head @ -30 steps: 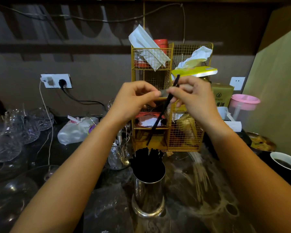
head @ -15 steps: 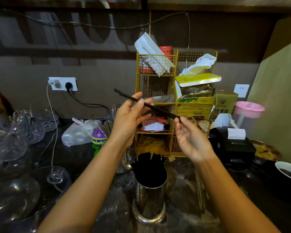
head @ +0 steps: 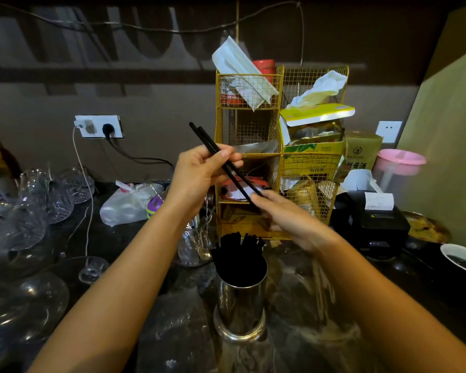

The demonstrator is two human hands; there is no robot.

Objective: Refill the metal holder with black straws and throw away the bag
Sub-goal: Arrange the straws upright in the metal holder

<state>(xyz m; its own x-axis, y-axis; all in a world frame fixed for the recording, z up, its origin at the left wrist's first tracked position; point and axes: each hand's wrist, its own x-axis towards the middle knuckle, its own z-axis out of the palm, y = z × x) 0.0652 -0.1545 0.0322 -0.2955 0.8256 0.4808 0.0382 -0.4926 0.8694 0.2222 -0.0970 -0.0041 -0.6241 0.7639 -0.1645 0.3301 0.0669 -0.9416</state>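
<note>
Both hands pinch 2 black straws (head: 228, 164): left hand (head: 199, 173) mid-shaft, right hand (head: 285, 214) lower ends.

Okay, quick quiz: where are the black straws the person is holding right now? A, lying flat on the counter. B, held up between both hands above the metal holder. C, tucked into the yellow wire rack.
B: the left hand and right hand grip the black straws aslant above the metal holder.

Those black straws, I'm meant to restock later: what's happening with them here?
A person holds two black straws between both hands: the left hand pinches them near the middle, and the right hand holds their lower ends. They are tilted in the air above the metal holder on the dark counter, which is already packed with straws. These two are not yet in.
</note>
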